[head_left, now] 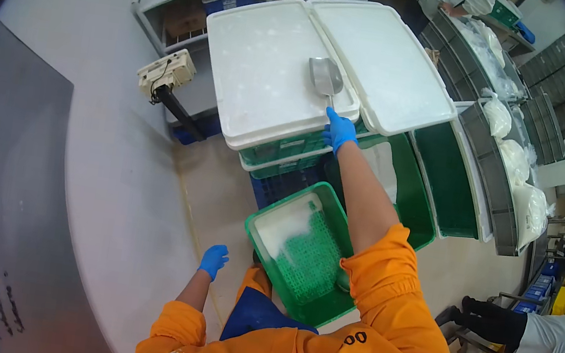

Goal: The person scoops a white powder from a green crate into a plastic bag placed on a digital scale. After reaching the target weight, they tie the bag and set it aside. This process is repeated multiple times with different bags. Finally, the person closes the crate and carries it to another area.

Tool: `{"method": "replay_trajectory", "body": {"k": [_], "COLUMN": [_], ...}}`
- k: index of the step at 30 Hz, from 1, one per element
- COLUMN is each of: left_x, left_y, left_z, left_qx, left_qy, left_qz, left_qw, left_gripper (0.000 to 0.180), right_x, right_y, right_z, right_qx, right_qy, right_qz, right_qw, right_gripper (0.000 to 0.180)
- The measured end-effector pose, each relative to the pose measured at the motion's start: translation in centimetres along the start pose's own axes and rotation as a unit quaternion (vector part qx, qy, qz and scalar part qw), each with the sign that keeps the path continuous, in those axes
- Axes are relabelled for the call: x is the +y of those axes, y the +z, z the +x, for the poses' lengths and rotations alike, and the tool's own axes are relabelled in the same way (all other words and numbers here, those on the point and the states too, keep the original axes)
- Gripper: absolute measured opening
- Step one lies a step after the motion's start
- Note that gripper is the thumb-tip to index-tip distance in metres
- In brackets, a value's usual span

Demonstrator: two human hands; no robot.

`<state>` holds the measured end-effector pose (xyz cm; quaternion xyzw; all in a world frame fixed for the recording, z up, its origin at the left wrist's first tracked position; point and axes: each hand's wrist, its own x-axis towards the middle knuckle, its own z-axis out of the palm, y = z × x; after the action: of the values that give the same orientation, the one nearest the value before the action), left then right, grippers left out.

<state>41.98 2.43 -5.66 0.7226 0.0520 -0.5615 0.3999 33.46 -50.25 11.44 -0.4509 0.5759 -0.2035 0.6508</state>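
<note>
My right hand (339,132), in a blue glove, is closed round the handle of a metal scoop (325,75). The scoop's bowl lies over the white lid (269,66) of a stack of green crates. Hanging at my left side, my gloved left hand (214,261) has its fingers loosely apart and holds nothing. Below my right forearm stands a green crate (257,267) with a green perforated bottom. White powder (283,223) covers its far left part. What is in the scoop, if anything, I cannot make out.
A second white lid (381,67) lies to the right, near another green bin (420,221). Grey trays (488,176) with white bags stand farther right. A pale weighing-scale display (167,73) rises on a post at left. Other people work at the back and lower right.
</note>
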Motion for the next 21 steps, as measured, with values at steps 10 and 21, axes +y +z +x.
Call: {"method": "replay_trajectory", "body": {"k": [10, 21], "left_x": [30.4, 42.1], "left_y": [3.4, 3.6], "left_z": [5.0, 8.8], "left_qx": [-0.081, -0.055], "left_qy": [0.153, 0.100], "left_qz": [-0.187, -0.076], "left_qw": [0.967, 0.991], "left_gripper": [0.066, 0.046], "right_x": [1.4, 29.7], "right_y": [-2.8, -21.5], "right_z": [-4.5, -34.3], "right_qx": [-0.029, 0.173], "right_qy": [-0.126, 0.013], "right_qz": [0.129, 0.080], "right_qw": [0.983, 0.982], "right_gripper": [0.027, 0.022]}}
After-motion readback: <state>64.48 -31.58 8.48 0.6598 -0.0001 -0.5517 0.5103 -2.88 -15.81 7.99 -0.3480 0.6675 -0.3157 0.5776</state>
